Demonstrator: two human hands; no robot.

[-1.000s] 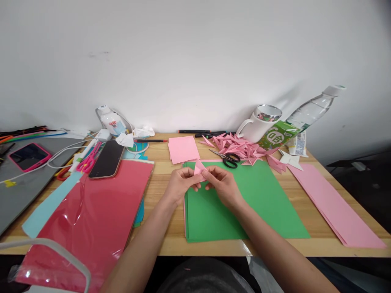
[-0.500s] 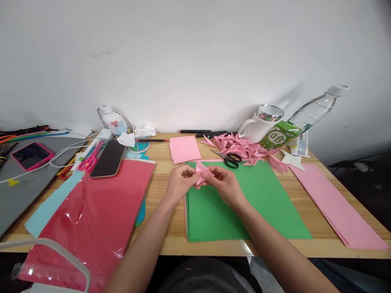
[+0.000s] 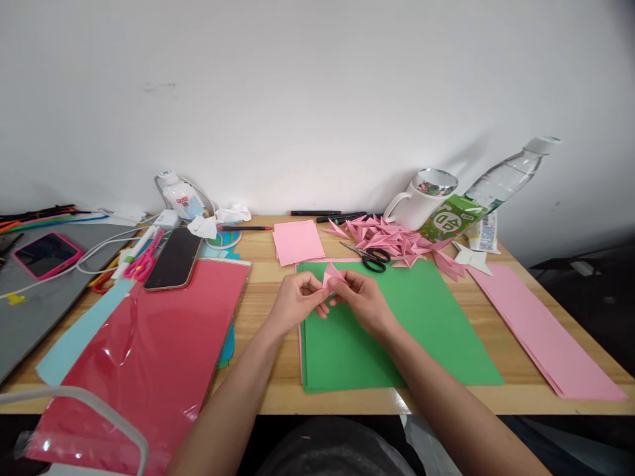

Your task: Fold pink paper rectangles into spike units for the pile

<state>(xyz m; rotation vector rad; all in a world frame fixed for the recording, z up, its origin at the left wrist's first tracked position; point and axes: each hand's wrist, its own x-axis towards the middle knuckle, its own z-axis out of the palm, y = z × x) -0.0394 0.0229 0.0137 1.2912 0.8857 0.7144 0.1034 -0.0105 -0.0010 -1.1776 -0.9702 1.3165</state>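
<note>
Both hands pinch a small folded pink paper piece [image 3: 331, 274] just above the top left corner of a stack of green sheets [image 3: 426, 317]. My left hand [image 3: 297, 301] grips its left side with thumb and fingers. My right hand [image 3: 362, 301] pinches its right side. Beyond them lie a small stack of pink square papers [image 3: 296, 242], black-handled scissors [image 3: 372, 258] and a pile of folded pink triangles [image 3: 387, 238].
A red plastic-wrapped sheet pack [image 3: 149, 350] with a phone [image 3: 173, 259] on it lies at left, beside pink scissors [image 3: 143, 261] and a laptop [image 3: 30, 291]. A white mug [image 3: 419, 198], a water bottle [image 3: 491, 188] and long pink strips [image 3: 540, 334] are at right.
The hands have turned and squeezed the pink piece between the fingertips; it looks smaller and more tightly folded now. The hands stay in the same spot.
</note>
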